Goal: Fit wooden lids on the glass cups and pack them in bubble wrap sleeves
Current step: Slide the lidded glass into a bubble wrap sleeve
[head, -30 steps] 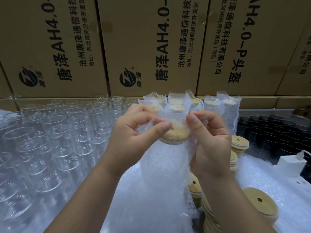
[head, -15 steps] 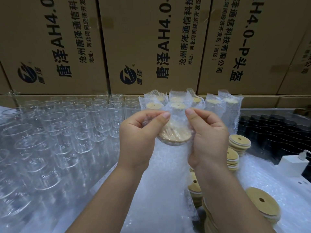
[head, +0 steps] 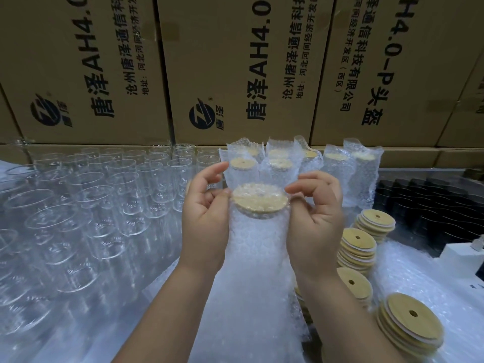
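Standing behind the worker at the bench (head: 432, 284), which is covered in clear bubble wrap. Both bare hands are raised over its middle with one wrapped piece between them.

- Piece in hand: a glass cup inside a clear bubble wrap sleeve (head: 255, 247), upright. A round pale wooden lid (head: 259, 201) sits on its top, seen through the film. The glass itself can hardly be made out under the wrap.
- Left hand (head: 207, 218): thumb tip pinches the sleeve at the lid's left rim, palm lies along the sleeve's side, and the other fingers curl above.
- Right hand (head: 314, 218): curled fingertips and thumb pinch the sleeve at the lid's right rim.
- Back edge, just beyond the hands: a cluster of sleeved, lidded cups (head: 337, 163) standing upright.
- Left half: rows of bare clear glass cups (head: 104, 195), mouths up.
- Right side: stacks of round wooden lids with centre holes (head: 374, 224), one stack near the front right corner.
- Far right: dark ribbed items (head: 424, 203), blurred.
- Behind everything: a wall of brown cardboard cartons (head: 235, 61) with black print.
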